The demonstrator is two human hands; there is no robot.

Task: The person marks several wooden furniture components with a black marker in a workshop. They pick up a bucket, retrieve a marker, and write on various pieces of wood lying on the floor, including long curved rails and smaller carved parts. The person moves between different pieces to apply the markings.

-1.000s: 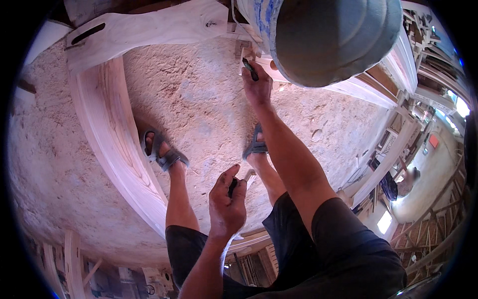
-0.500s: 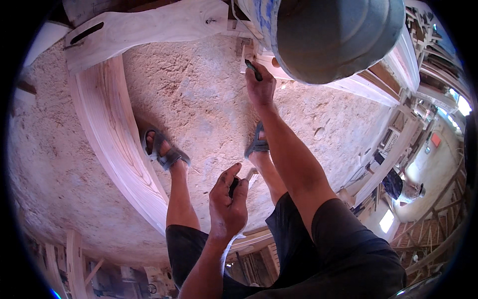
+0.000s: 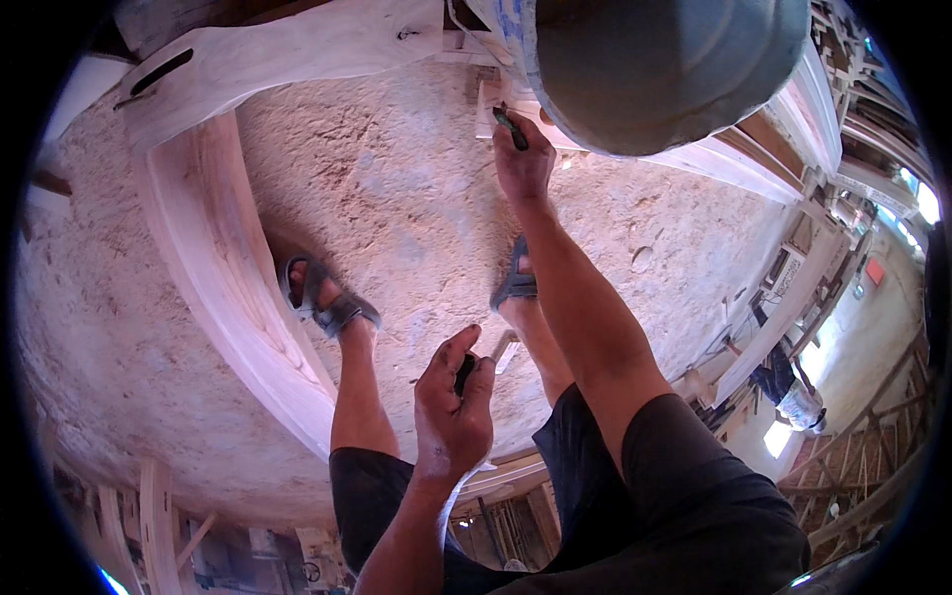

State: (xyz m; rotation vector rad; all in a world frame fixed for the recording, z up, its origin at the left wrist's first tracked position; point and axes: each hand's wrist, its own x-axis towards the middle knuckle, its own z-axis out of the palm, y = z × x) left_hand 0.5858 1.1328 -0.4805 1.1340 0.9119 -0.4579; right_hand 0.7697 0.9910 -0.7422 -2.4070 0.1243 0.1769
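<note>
Right hand [image 3: 524,171]: your fingers close narrowly round a slim tool [image 3: 512,131], dark with a green patch. Its tip points away from you, over the near end of a pale strip [image 3: 485,114]. Cannot tell whether tip meets wood.

Left hand [image 3: 454,407]: curled before your legs, thumb and fingers pinching a small dark piece [image 3: 464,373]; kind unclear, mostly covered.

Progress: the far board [image 3: 288,58] has its slot [image 3: 162,73] made, near its left end. The left board [image 3: 218,248] shows plain grain, no slot on the face in view. On the strip no line or cut reads from here, and the bucket [image 3: 674,69] hides part of that side, so how much there is done or left cannot be told; my judgement is that you are mid-work at that end.

Count: two hands, both holding; one tool; one dark piece; one slot; one bucket; two large boards, left and far; two sandals [image 3: 344,313] on the dusty ground [image 3: 387,159]; one other person [image 3: 799,405], off right.
</note>
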